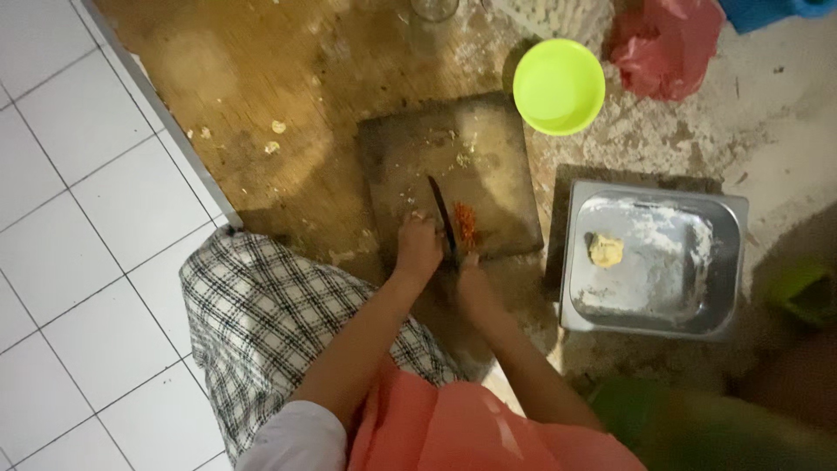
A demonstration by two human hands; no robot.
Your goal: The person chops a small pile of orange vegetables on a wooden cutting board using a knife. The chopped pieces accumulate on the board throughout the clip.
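A worn wooden cutting board (pixel 488 148) lies on a dusty work surface. A small pile of chopped red chilli (pixel 466 225) sits near the board's near edge. My right hand (pixel 471 281) grips the handle of a dark knife (pixel 442 214) whose blade lies across the board beside the red pile. My left hand (pixel 418 249) rests curled on the board just left of the blade, fingers bent down close to the red bits.
A lime green bowl (pixel 559 85) stands behind the board. At the right, a square steel tray (pixel 697 209) dusted with flour holds a yellow lump (pixel 606 250). A red plastic bag (pixel 667 44) lies at the back. White tiled floor (pixel 78 218) is on the left.
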